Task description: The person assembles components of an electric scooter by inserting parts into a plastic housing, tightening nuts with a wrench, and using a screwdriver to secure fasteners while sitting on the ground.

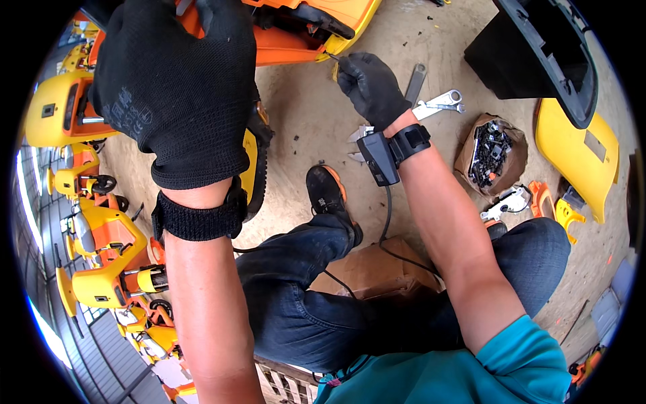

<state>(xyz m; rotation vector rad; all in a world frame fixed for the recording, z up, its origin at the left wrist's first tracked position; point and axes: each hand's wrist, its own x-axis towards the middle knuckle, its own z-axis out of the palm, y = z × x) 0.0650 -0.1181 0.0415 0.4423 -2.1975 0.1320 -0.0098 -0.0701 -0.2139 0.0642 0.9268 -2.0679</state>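
"Head view: how are the hands standing?"

"Apart. The left hand (175, 94) is covering part of the orange scooter body (288, 55); its fingertips are leaving the frame, so I cannot tell its grip. The right hand (372, 87) is pinching a thin piece (333, 56) at the body's lower corner."

"Nearby?"

"Wrenches (436, 106) are lying on the floor (289, 114)."

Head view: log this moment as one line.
left hand: over orange bodywork, grip unclear | right hand: curled near yellow edge | floor: wrenches, paper bag
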